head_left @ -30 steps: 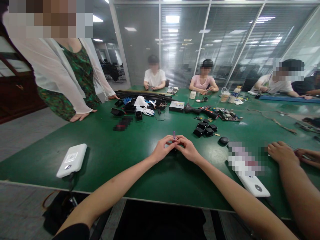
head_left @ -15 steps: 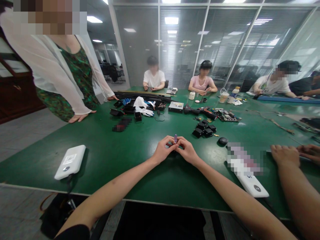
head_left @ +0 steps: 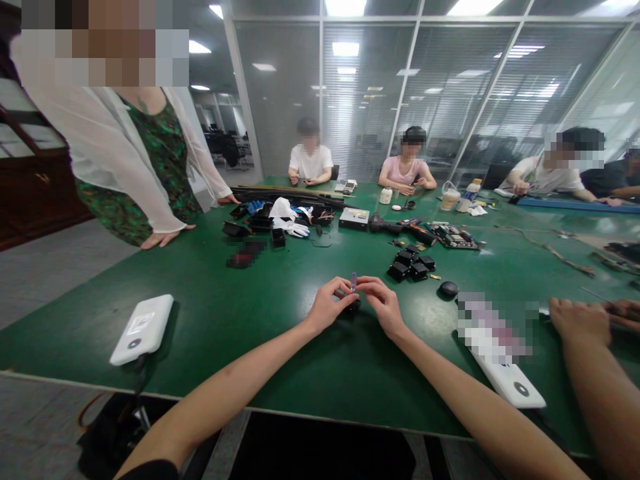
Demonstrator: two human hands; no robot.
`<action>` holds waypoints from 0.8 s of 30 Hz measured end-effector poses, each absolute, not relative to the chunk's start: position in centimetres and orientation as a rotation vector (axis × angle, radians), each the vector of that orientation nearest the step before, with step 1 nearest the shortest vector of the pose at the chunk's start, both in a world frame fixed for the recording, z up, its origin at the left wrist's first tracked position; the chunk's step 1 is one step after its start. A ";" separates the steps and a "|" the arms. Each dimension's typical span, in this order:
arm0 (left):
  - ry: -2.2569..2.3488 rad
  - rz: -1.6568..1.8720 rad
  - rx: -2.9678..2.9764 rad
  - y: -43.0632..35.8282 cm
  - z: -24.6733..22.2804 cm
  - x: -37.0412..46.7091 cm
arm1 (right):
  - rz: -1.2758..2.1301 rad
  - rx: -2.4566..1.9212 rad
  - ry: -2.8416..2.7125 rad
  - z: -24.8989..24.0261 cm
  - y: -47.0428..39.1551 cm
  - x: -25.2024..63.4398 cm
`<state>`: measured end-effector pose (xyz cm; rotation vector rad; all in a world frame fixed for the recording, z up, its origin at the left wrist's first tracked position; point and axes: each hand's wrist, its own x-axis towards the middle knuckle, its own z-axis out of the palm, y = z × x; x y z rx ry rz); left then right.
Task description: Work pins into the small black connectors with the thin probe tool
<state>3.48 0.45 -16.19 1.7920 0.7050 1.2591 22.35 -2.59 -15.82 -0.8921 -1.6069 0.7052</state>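
Note:
Near the middle of the green table [head_left: 280, 320], a small purple piece [head_left: 354, 281] stands upright between my hands. My left hand [head_left: 330, 303] pinches it between thumb and fingertips. My right hand [head_left: 383, 303] is close on the other side, its fingers bent over the piece and its thumb apart from them; whether it touches the piece is hard to tell. Under the hands lies a small dark object [head_left: 352, 308], partly hidden by the fingers. Beyond them sit several black boxes [head_left: 411, 263] in a cluster.
A black mouse [head_left: 448, 289] and a white power bank [head_left: 515, 387] lie to the right, another white power bank [head_left: 143, 330] to the left. Behind are a circuit board [head_left: 454, 236], a metal box [head_left: 354, 219] and white gloves [head_left: 290, 223]. A neighbour's hands [head_left: 580, 323] work at the right.
My right hand has opened its pinch and drawn slightly away from my left. More of the dark object shows below. The whole view has shifted slightly downward.

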 end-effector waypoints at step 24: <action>0.593 1.120 1.974 1.5 -17.3 1.8 | 0.625 -0.885 -1.701 -16.1 -2.9 21.5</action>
